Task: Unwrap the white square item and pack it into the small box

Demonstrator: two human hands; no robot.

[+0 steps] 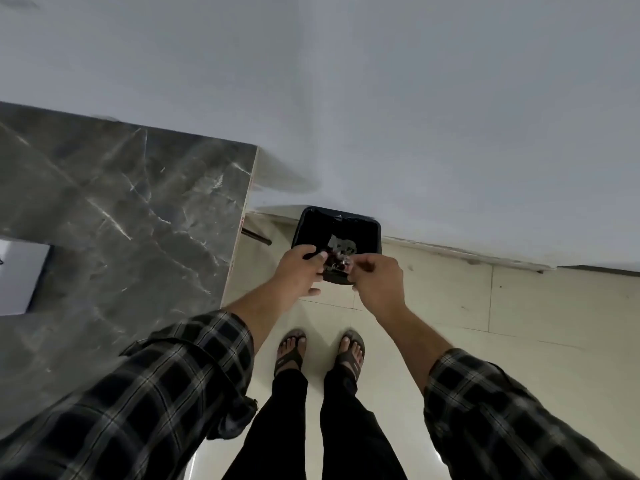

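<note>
I am standing over a black bin (360, 221) on the floor by the wall. My left hand (298, 271) and my right hand (377, 282) are close together above its near rim, both pinching a small crumpled piece of clear wrapping (335, 263). More crumpled clear plastic (343, 244) lies inside the bin. At the far left edge of the view, a flat white item (20, 275) rests on the grey marble table (121, 209). It is cut off by the frame. No small box is in view.
The marble table's right edge (242, 220) runs just left of my left arm. A pale wall rises behind the bin. My sandalled feet (320, 351) stand on cream floor tiles, which stretch away to the right.
</note>
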